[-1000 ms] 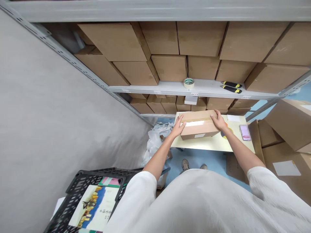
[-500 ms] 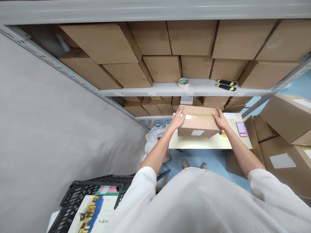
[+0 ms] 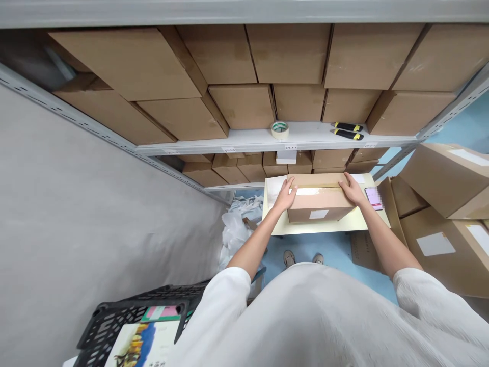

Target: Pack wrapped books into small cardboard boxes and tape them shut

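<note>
As hands (image 3: 284,197) (image 3: 352,192) grip the carton (image 3: 323,200), tape (image 3: 280,133) sits above; phone (image 3: 373,199), beside.

Left hand (image 3: 284,197) and right hand (image 3: 352,190) hold a taped carton (image 3: 321,201); a phone (image 3: 373,198) lies nearby.

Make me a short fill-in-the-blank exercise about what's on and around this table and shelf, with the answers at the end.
1. Of the left hand and right hand, ____ touch the cardboard box.
2. The phone on the table lies nearer the ____ hand.
3. The tape roll sits to the ____ of the two cutters on the shelf.
4. The plastic crate is ____ in colour.

Missing words: both; right; left; black.
</note>
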The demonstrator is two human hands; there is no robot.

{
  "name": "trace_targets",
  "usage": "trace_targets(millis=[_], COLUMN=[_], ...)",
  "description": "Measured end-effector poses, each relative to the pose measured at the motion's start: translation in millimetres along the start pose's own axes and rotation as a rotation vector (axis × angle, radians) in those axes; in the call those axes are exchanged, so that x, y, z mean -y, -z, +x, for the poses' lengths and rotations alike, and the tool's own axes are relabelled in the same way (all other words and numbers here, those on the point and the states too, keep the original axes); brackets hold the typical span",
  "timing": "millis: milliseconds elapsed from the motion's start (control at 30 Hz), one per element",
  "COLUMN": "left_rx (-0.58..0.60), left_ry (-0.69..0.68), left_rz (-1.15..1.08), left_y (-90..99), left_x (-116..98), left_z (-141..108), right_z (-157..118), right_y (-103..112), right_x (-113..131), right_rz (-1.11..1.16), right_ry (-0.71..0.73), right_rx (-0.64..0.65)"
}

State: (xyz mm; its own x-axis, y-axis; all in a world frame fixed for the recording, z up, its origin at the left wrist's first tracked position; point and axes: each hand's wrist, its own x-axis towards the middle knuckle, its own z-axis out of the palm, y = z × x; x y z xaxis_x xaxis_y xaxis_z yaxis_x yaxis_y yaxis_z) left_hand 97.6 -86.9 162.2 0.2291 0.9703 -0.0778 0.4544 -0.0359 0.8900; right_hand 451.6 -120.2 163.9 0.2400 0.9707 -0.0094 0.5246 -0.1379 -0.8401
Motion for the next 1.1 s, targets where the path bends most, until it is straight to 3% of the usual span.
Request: trace_targets(millis=[133,367,533,900,1100], left_rx=[0.01,0.04,0.062,0.039,-0.037], left_ry=[0.033,0.054,0.06,0.036,-0.052], left_rz=[-0.014,-0.045,-0.062,-0.038,0.103], left_y=[-18.9,-43.0,-55.1,-31.7,-30.2], left_x=[0.9,-15.4,-13.4,8.0,-7.2], left_z=[-8.1,-1.6,-0.1,-4.5,-10.3], right_z=[-5.8,-0.6,0.8,-7.2,-10.2], right_y=[11.1,35.9,41.2,8.4,4.1], right_x=[-10.2,-22.0,-28.9,-17.9,-13.9], right_rz=[-0.025,-0.031,-0.026,-0.046,-0.184], right_ry=[-0.006,-0.03,-0.043,0.013,0.039], right_rx=[0.011,-0.034,-0.054,-0.05,-0.028])
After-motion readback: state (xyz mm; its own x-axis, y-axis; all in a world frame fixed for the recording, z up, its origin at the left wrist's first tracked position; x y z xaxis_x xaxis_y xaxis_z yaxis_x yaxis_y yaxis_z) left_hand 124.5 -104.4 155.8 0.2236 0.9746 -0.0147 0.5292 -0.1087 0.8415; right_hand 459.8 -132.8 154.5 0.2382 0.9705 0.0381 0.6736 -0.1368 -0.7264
